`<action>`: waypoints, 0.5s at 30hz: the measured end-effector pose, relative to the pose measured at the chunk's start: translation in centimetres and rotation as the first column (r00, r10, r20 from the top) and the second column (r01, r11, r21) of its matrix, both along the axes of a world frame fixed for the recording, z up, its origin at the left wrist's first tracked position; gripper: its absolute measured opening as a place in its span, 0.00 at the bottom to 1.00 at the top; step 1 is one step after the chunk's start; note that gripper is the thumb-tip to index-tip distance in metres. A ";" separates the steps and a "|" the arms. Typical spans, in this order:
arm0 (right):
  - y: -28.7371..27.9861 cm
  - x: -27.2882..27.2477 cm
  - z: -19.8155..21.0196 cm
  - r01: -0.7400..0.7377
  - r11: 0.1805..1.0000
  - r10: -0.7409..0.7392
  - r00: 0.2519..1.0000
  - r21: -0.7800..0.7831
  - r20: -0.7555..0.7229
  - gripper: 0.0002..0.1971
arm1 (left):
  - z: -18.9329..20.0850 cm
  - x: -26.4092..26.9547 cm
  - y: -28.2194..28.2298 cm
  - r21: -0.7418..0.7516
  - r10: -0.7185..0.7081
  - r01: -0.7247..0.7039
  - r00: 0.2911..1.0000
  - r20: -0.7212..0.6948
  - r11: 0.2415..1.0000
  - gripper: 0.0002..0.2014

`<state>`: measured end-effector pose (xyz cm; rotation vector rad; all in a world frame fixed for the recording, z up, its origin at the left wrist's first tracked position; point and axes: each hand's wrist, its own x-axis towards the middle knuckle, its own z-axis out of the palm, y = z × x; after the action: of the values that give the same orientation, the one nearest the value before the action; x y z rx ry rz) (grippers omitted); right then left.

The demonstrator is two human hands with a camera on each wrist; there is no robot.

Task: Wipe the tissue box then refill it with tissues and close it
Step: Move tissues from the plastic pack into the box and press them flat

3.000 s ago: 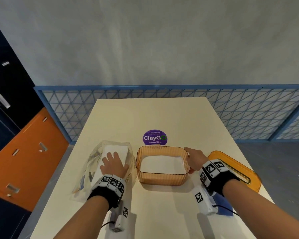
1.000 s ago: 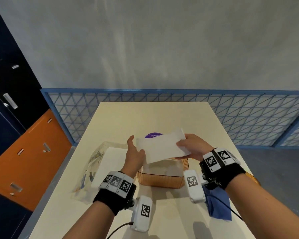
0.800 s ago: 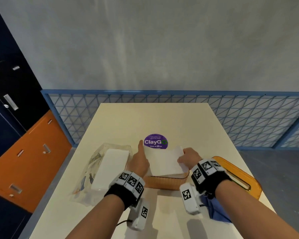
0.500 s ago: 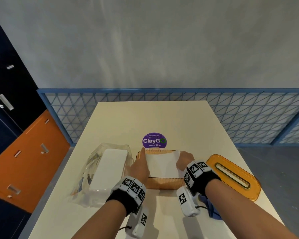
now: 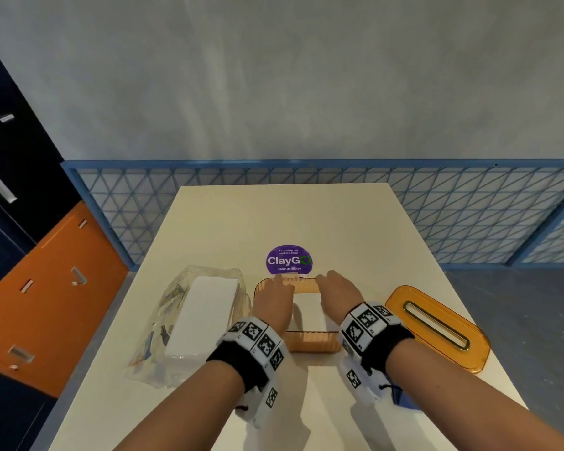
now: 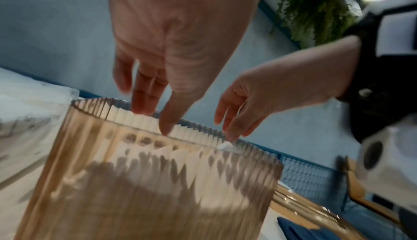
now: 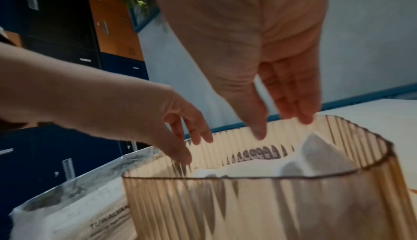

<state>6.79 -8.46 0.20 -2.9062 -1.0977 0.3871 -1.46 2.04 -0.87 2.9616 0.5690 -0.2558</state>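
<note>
Both grips, left hand (image 5: 273, 301) & right hand (image 5: 338, 295), fingers loose, empty, over tissues (image 5: 307, 312) in tissue box (image 5: 313, 342).

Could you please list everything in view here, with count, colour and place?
tissue box: one, amber ribbed, uncovered, table centre
tissues: white stack, inside the box
lid: one, amber, slotted, right of the box
tissue pack: one, clear wrapper, white tissues, left of the box
cloth: one, blue, under the right wrist
sticker: one, purple, behind the box
table: one, cream
left hand: open, fingers over the box
right hand: open, fingers over the box
</note>
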 end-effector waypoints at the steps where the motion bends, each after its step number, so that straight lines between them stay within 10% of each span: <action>1: 0.1 0.4 -0.4 -0.044 0.999 0.043 0.997 -0.015 -0.067 0.20 | -0.3 0.3 0.4 -0.105 -0.041 0.034 0.997 -0.062 0.994 0.22; 6: -0.6 0.9 -1.8 -0.153 0.968 0.105 0.967 -0.201 -0.232 0.19 | -0.8 1.0 1.2 -0.235 -0.141 0.055 0.920 -0.366 0.970 0.28; 15: -0.6 0.9 -1.8 -0.193 0.950 0.144 0.968 -0.246 -0.206 0.18 | -0.9 1.2 1.1 -0.203 -0.149 0.072 0.907 -0.394 0.977 0.29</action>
<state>7.73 -9.08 -1.60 -2.9199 -1.3644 0.8545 -0.24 3.12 -1.80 2.7683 0.3872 -0.9027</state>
